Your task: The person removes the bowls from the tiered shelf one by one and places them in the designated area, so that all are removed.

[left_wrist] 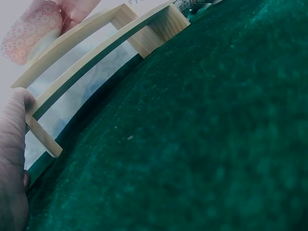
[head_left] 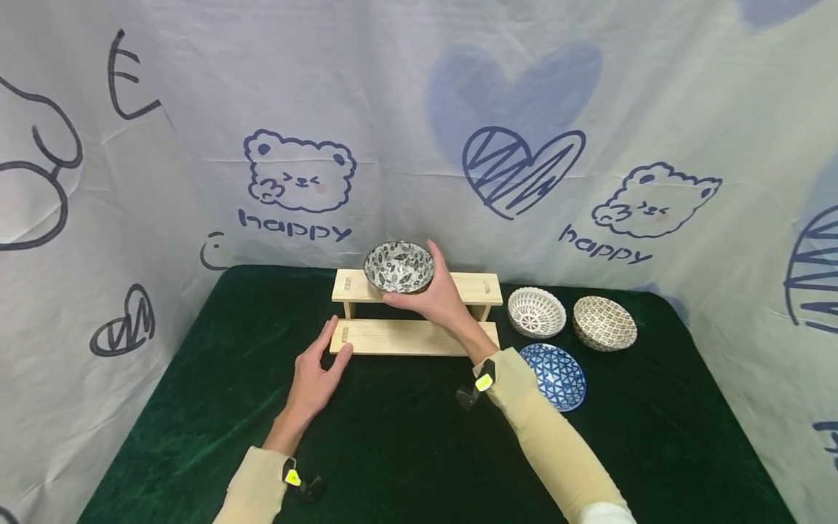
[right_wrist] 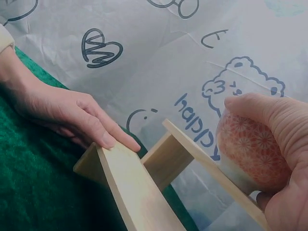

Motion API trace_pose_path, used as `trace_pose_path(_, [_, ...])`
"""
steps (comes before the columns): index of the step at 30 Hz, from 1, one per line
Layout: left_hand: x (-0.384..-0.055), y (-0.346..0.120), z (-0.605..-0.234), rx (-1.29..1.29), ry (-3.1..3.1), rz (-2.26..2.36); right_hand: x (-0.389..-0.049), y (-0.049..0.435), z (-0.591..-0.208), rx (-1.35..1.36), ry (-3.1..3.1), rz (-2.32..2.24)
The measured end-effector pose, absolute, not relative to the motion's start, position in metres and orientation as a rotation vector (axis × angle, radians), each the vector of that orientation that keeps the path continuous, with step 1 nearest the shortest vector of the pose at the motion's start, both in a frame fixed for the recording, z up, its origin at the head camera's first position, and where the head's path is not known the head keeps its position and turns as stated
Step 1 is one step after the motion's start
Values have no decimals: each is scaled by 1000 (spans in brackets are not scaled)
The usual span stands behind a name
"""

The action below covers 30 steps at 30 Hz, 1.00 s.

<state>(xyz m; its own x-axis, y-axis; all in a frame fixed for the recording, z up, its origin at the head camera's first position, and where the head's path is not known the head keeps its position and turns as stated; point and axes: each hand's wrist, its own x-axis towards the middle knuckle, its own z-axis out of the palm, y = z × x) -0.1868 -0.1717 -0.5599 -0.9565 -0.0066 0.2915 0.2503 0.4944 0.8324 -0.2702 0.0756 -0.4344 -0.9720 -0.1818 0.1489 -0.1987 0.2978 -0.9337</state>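
My right hand [head_left: 440, 292] grips a bowl [head_left: 398, 266] at its right side, with the thumb at the front and fingers at the rim. Inside, the bowl has a dark leaf pattern on white; its outside [right_wrist: 252, 151] shows a reddish flower pattern in the right wrist view. It sits at the left part of the upper board of a two-tier wooden stand [head_left: 412, 338], and its base looks to be on or just over that board. My left hand [head_left: 313, 378] touches the left end of the lower board, thumb and forefinger straight and spread.
Right of the stand are a white patterned bowl [head_left: 537, 313], a tan lattice-patterned bowl [head_left: 604, 324] and a blue-and-white dish [head_left: 556, 376], partly behind my right sleeve. A dark green cloth [head_left: 393, 444] covers the table. A printed white curtain [head_left: 406, 94] hangs close behind the stand.
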Motion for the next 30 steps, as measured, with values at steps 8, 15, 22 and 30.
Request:
trace_pose_path(8, [-187,-172,-560,-208,-2485,-1448,-272,71,-437,300,-2500,1781])
trace_pose_path(15, [-187,-172,-559,-199,-2500,-1446,-270,71,-440,260,-2472,1734])
trace_pose_path(22, [-187,-172,-559,-197,-2494,-1454,-266,77,-437,260,-2421,1720])
trace_pose_path(30, [-187,-172,-559,-205,-2496,-1449,-250,100,-429,264,-2383,1735])
